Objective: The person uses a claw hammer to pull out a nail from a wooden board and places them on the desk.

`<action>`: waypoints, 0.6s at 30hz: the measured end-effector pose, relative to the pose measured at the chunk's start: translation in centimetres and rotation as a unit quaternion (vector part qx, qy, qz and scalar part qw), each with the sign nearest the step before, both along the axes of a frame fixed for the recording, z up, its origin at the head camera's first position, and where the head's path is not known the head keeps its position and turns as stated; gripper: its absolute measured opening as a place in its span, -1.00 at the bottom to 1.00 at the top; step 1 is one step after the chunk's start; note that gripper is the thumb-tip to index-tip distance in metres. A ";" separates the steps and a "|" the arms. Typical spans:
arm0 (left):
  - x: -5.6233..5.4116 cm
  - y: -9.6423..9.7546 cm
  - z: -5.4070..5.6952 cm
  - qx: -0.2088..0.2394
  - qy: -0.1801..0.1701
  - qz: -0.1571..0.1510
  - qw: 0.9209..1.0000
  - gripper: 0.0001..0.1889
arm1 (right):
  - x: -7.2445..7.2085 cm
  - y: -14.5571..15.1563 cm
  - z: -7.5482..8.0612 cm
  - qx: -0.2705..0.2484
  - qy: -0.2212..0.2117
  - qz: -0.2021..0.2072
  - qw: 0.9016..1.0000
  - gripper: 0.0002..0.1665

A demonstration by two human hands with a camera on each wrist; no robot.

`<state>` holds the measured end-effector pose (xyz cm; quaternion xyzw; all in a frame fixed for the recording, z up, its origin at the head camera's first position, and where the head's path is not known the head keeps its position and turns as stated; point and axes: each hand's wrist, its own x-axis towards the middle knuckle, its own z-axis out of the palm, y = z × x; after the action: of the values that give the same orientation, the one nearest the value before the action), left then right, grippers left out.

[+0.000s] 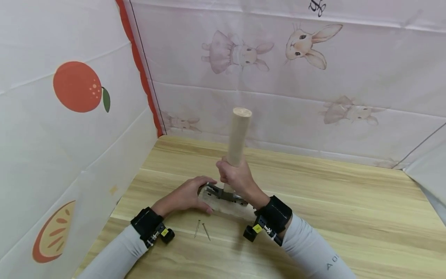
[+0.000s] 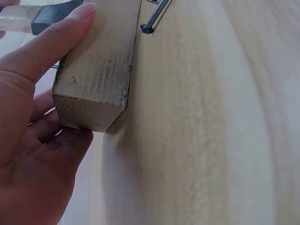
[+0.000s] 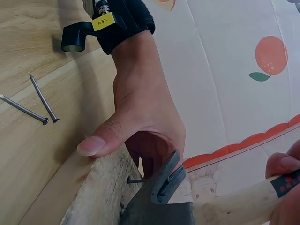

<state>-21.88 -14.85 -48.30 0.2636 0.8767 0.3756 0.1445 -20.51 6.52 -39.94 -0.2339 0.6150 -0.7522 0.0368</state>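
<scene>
My left hand (image 1: 184, 195) grips the left end of a wooden block (image 1: 226, 208), thumb along one side and fingers curled at the other. In my right hand (image 1: 240, 178) is a claw hammer, held by its thick wooden handle (image 1: 239, 131), which stands nearly upright. The dark hammer head (image 1: 226, 195) lies over the block's upper face, claw toward my left hand. A nail (image 3: 136, 181) sticks out of the block close beside the claw in the right wrist view.
Two loose nails, one (image 1: 197, 228) beside another (image 1: 206, 231), lie on the wood-grain table (image 1: 348, 217) in front of the block. White printed cloth (image 1: 195, 89) hangs behind the table and along its left side.
</scene>
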 end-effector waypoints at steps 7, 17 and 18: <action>0.0 -0.1 -0.3 -0.002 0.010 -0.003 1.000 0.01 | 0.4 0.2 -0.3 -0.013 0.039 0.006 0.999 -0.54; 0.2 -0.1 -0.6 0.002 0.014 -0.002 1.000 -0.01 | 0.9 0.3 -0.6 -0.001 0.048 -0.002 0.999 -0.57; 0.2 -0.1 -0.6 0.001 0.014 -0.001 1.000 -0.02 | 1.0 0.3 -0.7 -0.007 0.047 0.001 0.999 -0.57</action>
<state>-21.68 -14.94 -48.90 0.2699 0.8780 0.3725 0.1326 -19.56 6.84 -40.64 -0.2696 0.6103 -0.7448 0.0072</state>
